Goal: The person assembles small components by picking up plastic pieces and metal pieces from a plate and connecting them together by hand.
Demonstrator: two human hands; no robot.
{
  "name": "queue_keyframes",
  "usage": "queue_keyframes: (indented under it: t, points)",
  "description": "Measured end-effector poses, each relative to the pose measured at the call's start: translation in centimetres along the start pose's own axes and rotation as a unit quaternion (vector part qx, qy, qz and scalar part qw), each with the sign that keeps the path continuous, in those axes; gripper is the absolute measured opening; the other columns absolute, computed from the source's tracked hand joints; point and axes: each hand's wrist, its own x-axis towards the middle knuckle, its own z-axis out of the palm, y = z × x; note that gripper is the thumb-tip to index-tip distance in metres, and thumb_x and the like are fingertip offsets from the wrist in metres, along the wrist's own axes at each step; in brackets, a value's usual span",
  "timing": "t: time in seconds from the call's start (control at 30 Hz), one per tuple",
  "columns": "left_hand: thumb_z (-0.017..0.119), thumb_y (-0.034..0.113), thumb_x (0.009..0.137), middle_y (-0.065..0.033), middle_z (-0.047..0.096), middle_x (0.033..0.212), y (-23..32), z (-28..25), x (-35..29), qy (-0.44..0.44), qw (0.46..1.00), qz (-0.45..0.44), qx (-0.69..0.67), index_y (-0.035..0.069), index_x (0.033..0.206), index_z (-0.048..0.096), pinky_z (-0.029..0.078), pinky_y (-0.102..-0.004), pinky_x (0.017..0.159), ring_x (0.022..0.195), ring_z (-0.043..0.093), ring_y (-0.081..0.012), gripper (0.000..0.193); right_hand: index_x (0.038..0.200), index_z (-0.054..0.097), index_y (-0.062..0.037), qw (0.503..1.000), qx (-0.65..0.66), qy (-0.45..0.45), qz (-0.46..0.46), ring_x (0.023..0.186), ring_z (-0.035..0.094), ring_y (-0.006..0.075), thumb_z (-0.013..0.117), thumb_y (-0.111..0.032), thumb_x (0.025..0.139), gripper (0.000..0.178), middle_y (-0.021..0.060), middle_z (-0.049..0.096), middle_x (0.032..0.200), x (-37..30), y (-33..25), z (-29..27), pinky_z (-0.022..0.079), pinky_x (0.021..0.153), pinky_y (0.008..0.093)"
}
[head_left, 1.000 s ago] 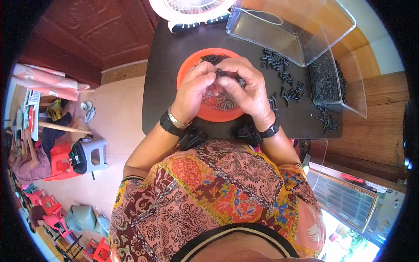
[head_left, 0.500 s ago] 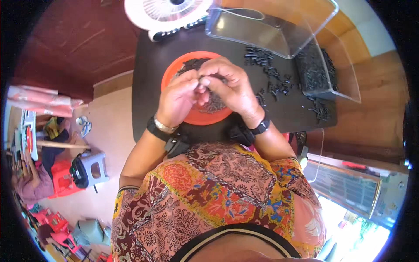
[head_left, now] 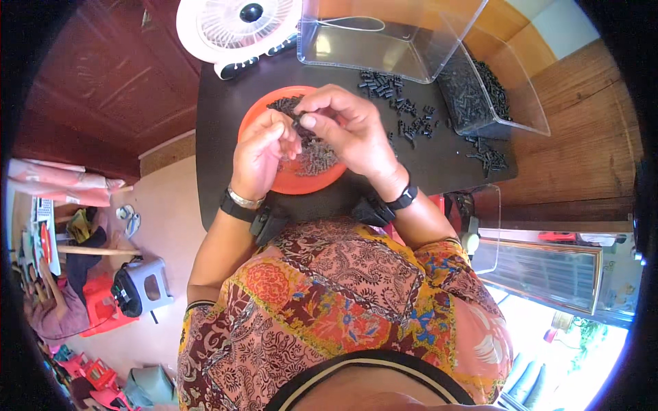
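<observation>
Over an orange basin [head_left: 319, 182] on the dark table, my two hands are raised close together. A small black piece [head_left: 297, 118] sits between the thumb and forefinger of my right hand [head_left: 356, 133]. Just beside it, the fingers of my left hand [head_left: 258, 152] are curled in; what they hold, if anything, is hidden. Inside the basin lie many small grey pieces [head_left: 317, 159] and a patch of darker ones. Small black cylindrical pieces [head_left: 381, 85] are scattered on the table to the right of my hands.
A white fan [head_left: 240, 27] stands at the table's far left. Behind the basin is a clear plastic box [head_left: 363, 65]; another clear bin [head_left: 473, 123] at the right holds many black pieces. A person [head_left: 58, 308] and a grey stool [head_left: 159, 284] are off to the left.
My hands have drawn slightly apart, and the small black piece now shows at my right fingertips. The whole view has shifted, with the table appearing further left.
</observation>
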Motion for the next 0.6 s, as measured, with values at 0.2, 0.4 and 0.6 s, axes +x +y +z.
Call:
queue_keyframes:
  t: [0.2,0.4,0.6]
  points:
    - [0.052,0.024,0.09,-0.0038,0.054,0.078,-0.1,-0.4,-0.1,0.05,0.998,0.008,0.043,0.008,0.078,0.049,0.041,-0.0238,0.059,0.064,0.054,-0.0123,0.02,0.09,0.065,-0.0035,0.977,-0.141,0.132,-0.096,0.081,0.06,0.0107,0.072,-0.005,0.081,0.012,0.004,0.065,0.088,-1.0,-4.3,-3.7,0.049,0.075,0.0252]
    - [0.051,0.024,0.092,-0.0041,0.052,0.077,-0.4,-1.2,-0.2,0.055,0.998,0.0,0.039,0.008,0.08,0.048,0.041,-0.0253,0.058,0.064,0.053,-0.0141,0.02,0.09,0.069,-0.0021,0.839,-0.394,0.323,-0.19,0.076,0.058,0.008,0.07,-0.009,0.082,0.011,0.0017,0.066,0.081,-1.4,-7.9,-12.7,0.047,0.072,0.0229]
    - [0.051,0.023,0.091,-0.0034,0.055,0.076,-0.7,-1.2,0.2,0.054,0.998,-0.007,0.043,0.008,0.079,0.05,0.041,-0.0237,0.057,0.063,0.055,-0.0122,0.019,0.102,0.068,-0.001,0.775,-0.495,0.375,-0.117,0.081,0.063,0.0108,0.069,-0.02,0.085,0.026,0.0062,0.069,0.092,-0.3,-8.5,-20.4,0.05,0.074,0.0241]
